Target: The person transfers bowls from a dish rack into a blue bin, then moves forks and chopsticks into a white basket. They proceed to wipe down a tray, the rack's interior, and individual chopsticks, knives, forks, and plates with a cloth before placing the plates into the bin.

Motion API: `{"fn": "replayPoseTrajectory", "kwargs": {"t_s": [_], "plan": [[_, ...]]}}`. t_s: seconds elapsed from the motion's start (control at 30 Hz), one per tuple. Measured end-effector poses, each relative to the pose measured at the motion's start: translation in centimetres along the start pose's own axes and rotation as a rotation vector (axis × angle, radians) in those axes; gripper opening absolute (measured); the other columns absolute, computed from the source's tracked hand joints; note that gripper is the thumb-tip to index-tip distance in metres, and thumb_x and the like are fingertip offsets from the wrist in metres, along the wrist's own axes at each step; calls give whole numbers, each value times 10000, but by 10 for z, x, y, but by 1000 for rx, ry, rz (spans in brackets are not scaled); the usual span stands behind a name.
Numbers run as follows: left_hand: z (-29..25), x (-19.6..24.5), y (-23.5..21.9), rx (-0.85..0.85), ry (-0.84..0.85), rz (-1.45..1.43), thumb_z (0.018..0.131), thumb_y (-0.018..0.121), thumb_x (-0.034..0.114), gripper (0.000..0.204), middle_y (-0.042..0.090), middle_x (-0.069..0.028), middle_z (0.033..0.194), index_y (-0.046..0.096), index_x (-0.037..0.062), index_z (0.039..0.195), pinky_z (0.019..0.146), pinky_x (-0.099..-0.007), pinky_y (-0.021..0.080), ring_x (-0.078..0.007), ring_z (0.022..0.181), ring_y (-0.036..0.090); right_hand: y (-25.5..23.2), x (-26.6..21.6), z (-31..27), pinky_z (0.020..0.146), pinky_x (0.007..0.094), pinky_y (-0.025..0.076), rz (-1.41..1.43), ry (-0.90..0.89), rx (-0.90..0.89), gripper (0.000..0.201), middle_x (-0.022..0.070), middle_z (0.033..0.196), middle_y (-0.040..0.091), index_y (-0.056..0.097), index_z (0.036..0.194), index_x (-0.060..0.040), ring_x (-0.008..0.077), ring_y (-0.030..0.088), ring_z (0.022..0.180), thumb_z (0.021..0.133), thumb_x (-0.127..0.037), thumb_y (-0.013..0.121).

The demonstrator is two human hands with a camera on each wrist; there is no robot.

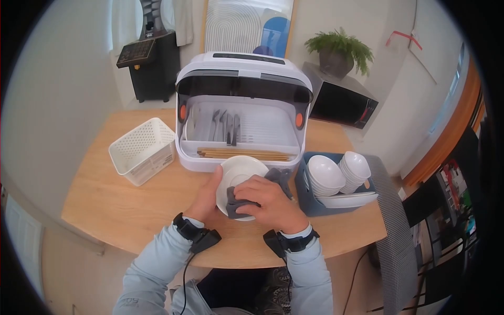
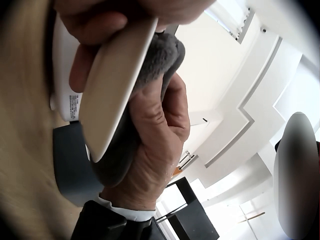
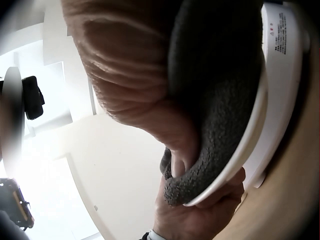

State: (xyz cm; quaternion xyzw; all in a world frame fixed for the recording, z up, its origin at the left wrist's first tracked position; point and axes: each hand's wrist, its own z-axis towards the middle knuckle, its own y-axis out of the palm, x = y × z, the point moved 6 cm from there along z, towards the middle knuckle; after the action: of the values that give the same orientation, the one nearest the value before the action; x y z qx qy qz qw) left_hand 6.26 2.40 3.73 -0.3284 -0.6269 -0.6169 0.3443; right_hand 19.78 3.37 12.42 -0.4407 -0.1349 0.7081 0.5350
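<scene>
A white plate (image 1: 229,173) is held up just in front of the white dish appliance. The left hand (image 1: 206,196) grips its left edge; in the left wrist view that hand's fingers (image 2: 102,26) curl round the rim. On the plate's inner face the right hand (image 1: 273,203) holds a dark grey cloth (image 1: 237,206), bunched under its fingers. The right wrist view shows the thumb of the right hand (image 3: 132,80) pressing the cloth (image 3: 220,120) against the plate (image 3: 240,160). Part of the plate is hidden by cloth and hand.
The open appliance (image 1: 241,167) holds cutlery (image 1: 226,126) and wooden chopsticks (image 1: 244,154). A white basket (image 1: 142,152) stands left on the table (image 1: 100,194). On the right, a blue bin (image 1: 310,203) carries stacked white bowls (image 1: 325,174) and plates (image 1: 346,200). Behind is a microwave (image 1: 344,100).
</scene>
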Motion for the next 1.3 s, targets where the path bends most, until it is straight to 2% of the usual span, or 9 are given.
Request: {"fn": "replayPoseTrajectory", "kwargs": {"t_s": [0.13, 0.23, 0.37, 0.5, 0.67, 0.87, 0.93, 1.1, 1.3], "plan": [[-1, 10, 1, 81, 83, 74, 1028, 328, 478, 584, 589, -113, 1239, 457, 1, 1339, 893, -313, 513, -181, 1085, 604, -17, 14, -14, 769, 381, 494, -31, 179, -32, 260, 109, 919, 663, 644, 852, 9, 307, 605, 891, 622, -7, 765], [1, 10, 0, 68, 89, 160, 1026, 322, 483, 591, 575, -115, 1258, 434, 5, 1356, 918, -325, 505, -185, 1118, 590, -33, 27, -22, 764, 385, 492, -230, 279, 245, 256, 122, 902, 660, 640, 836, 12, 315, 599, 888, 611, 3, 763], [-3, -3, 6, 44, -75, 207, 1017, 304, 513, 625, 547, -126, 1297, 406, 8, 1371, 960, -345, 493, -205, 1175, 562, -25, 22, -16, 733, 380, 494, -466, 155, 477, 273, 110, 944, 636, 633, 859, 6, 326, 588, 862, 618, -7, 760], [-3, -6, 8, 46, -33, 96, 1023, 300, 510, 618, 578, -113, 1243, 455, 4, 1340, 904, -323, 516, -191, 1091, 595, -1, 5, -6, 740, 393, 477, -225, -61, 276, 265, 96, 976, 602, 610, 864, -19, 316, 551, 855, 637, -34, 747], [2, 4, -6, -12, -8, 117, 1003, 277, 561, 657, 535, -117, 1305, 405, 40, 1382, 975, -360, 478, -214, 1175, 552, 6, 3, -8, 829, 392, 454, -18, -2, -37, 296, 52, 1022, 616, 618, 900, -32, 286, 543, 926, 638, -45, 755], [2, -11, -1, -8, -12, 224, 1003, 330, 543, 633, 557, -91, 1264, 418, 37, 1373, 944, -328, 485, -186, 1131, 563, 7, -2, -3, 801, 383, 469, -160, -31, 133, 355, 84, 1020, 599, 609, 960, -18, 306, 563, 941, 629, 16, 733], [6, -21, -10, -58, -15, 301, 1007, 411, 478, 562, 585, -67, 1214, 457, 30, 1344, 912, -310, 494, -153, 1073, 582, -4, 7, -7, 796, 387, 473, -250, 63, 259, 356, 90, 1023, 589, 601, 965, -17, 317, 564, 945, 634, 23, 728], [-1, -13, -9, 94, -44, 293, 1011, 471, 373, 473, 616, -84, 1179, 492, 13, 1317, 882, -299, 504, -157, 1035, 610, -26, 31, -22, 775, 417, 466, -395, 260, 449, 281, 99, 999, 552, 592, 933, -24, 327, 548, 918, 691, -34, 734], [2, 10, -17, 183, 306, 239, 1014, 469, 361, 452, 617, -97, 1174, 507, 7, 1292, 862, -296, 509, -169, 1034, 613, -6, 29, -19, 785, 396, 481, -263, 221, 322, 286, 105, 1008, 579, 612, 933, -12, 321, 573, 923, 684, -40, 751]]}}
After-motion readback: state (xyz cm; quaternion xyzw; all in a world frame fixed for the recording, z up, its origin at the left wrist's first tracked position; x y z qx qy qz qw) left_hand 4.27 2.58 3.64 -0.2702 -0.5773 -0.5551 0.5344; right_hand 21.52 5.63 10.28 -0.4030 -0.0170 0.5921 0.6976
